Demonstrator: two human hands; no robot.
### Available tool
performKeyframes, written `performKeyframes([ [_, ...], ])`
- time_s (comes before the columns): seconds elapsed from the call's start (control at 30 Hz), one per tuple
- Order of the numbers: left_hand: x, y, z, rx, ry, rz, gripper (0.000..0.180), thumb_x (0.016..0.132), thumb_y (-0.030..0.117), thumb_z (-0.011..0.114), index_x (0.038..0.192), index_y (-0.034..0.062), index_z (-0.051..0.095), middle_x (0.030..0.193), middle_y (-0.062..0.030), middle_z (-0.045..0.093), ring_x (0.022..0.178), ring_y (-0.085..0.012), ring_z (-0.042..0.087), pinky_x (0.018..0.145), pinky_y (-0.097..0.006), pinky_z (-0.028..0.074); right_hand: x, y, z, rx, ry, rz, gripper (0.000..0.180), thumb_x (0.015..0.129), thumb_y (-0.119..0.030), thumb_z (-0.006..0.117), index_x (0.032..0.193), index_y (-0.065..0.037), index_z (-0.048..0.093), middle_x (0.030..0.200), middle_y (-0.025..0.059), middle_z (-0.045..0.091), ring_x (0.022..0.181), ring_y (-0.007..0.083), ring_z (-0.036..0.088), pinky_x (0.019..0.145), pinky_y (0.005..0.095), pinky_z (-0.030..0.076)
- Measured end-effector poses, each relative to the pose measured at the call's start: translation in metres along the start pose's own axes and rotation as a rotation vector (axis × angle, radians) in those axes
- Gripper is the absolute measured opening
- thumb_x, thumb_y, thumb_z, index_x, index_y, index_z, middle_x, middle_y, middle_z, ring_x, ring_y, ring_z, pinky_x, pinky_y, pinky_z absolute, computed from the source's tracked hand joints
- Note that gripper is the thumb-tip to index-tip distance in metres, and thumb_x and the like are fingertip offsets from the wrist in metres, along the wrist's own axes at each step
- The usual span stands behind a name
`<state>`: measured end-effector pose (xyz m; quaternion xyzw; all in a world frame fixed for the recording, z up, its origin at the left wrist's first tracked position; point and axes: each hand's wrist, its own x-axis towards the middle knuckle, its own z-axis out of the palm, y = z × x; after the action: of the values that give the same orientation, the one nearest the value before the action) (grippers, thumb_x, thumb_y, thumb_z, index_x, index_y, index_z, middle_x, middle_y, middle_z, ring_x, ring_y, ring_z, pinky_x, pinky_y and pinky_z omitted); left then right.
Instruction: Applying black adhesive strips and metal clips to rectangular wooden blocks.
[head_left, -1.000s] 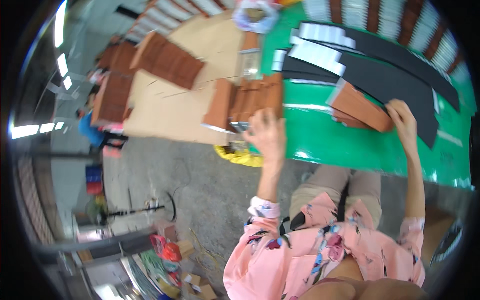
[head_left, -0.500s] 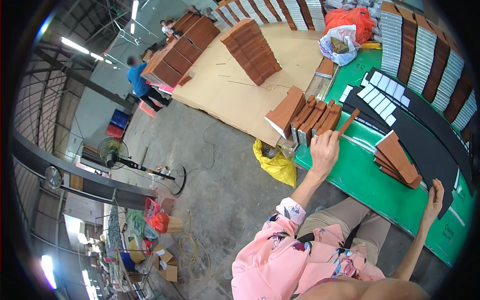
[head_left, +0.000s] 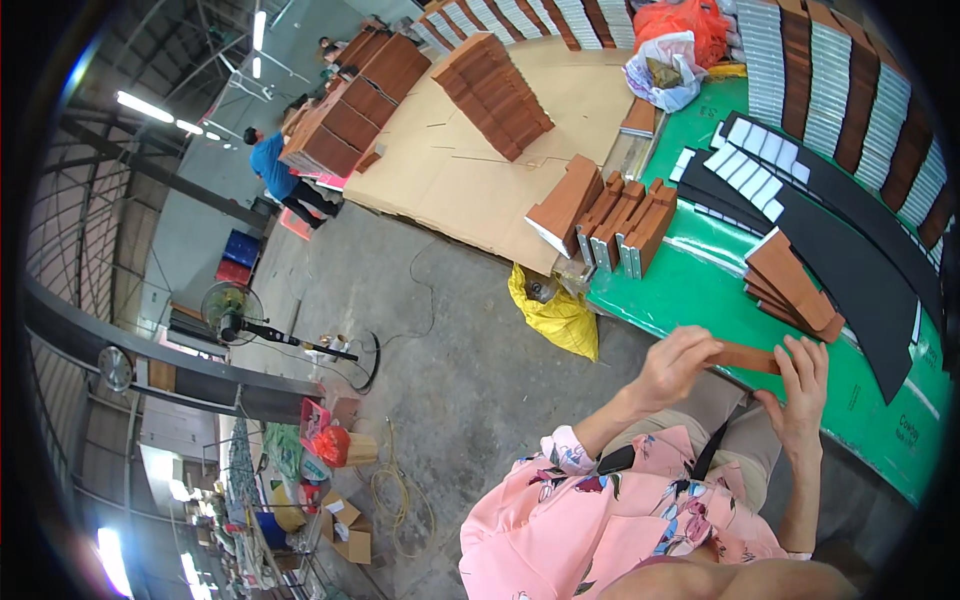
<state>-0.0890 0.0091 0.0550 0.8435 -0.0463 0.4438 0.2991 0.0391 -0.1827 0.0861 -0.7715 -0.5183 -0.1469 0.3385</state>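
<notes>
Between my two hands, just over the near edge of the green table (head_left: 665,325), I hold a flat reddish-brown wooden piece (head_left: 745,357). My left hand (head_left: 678,368) is closed on its left end, and my right hand (head_left: 797,385) grips the other end with thumb and fingers. Beyond my right hand lies a small fanned pile of similar brown pieces (head_left: 785,275). Past my left hand, several brown pieces (head_left: 625,215) stand on edge in a row by the table's left end. Curved black sheets with white patches (head_left: 830,270) spread behind the pile.
A tan board-covered table (head_left: 420,195) adjoins on the left, bearing a tall brown stack (head_left: 492,95). Tall brown and silvery stacks (head_left: 830,85) line the back. A yellow sack (head_left: 555,318) hangs beside the table corner. Farther off are a standing fan (head_left: 232,313) and a person in blue (head_left: 275,165).
My left hand has brought the wooden piece from beside the standing row toward me. My right hand has left the black sheet and taken the piece's other end.
</notes>
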Motion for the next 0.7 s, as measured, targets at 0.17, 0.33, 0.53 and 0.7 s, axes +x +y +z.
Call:
performKeyframes([
  [0.17, -0.016, -0.020, 0.045, -0.148, -0.094, -0.252, 0.035, 0.067, -0.009, 0.065, 0.100, 0.0023, 0.060, 0.095, -0.0143, 0.061, 0.087, -0.0284, 0.061, 0.075, -0.035, 0.049, -0.025, 0.035, 0.013, -0.090, -0.025, 0.107, 0.030, 0.069, -0.002, 0.067, 0.098, -0.007, 0.061, 0.092, 0.0080, 0.061, 0.093, 0.0269, 0.056, 0.098, 0.0499, 0.035],
  [0.33, -0.013, -0.040, 0.088, -0.226, -0.129, -0.317, 0.036, 0.073, -0.003, 0.069, 0.106, 0.0026, 0.058, 0.099, -0.0118, 0.062, 0.088, -0.0248, 0.060, 0.074, -0.033, 0.048, -0.040, 0.070, 0.023, -0.178, -0.064, 0.208, 0.035, 0.065, -0.004, 0.070, 0.099, -0.007, 0.062, 0.096, 0.0054, 0.060, 0.094, 0.0253, 0.054, 0.091, 0.0470, 0.039],
  [0.53, -0.006, -0.040, 0.105, -0.325, -0.189, -0.493, 0.031, 0.073, -0.004, 0.067, 0.103, 0.0004, 0.059, 0.099, -0.0136, 0.062, 0.087, -0.0279, 0.059, 0.075, -0.034, 0.048, -0.026, 0.061, 0.003, -0.237, -0.013, 0.259, 0.036, 0.065, -0.002, 0.071, 0.100, -0.006, 0.062, 0.098, 0.0062, 0.060, 0.093, 0.0269, 0.054, 0.084, 0.0412, 0.043],
  [0.7, -0.013, -0.048, 0.104, -0.359, -0.194, -0.471, 0.033, 0.072, -0.005, 0.068, 0.103, 0.0000, 0.059, 0.098, -0.0143, 0.062, 0.087, -0.0279, 0.059, 0.074, -0.034, 0.048, 0.034, 0.087, -0.006, -0.103, 0.131, 0.142, 0.023, 0.076, -0.002, 0.065, 0.099, -0.003, 0.061, 0.094, 0.0095, 0.060, 0.086, 0.0290, 0.058, 0.071, 0.0370, 0.048],
])
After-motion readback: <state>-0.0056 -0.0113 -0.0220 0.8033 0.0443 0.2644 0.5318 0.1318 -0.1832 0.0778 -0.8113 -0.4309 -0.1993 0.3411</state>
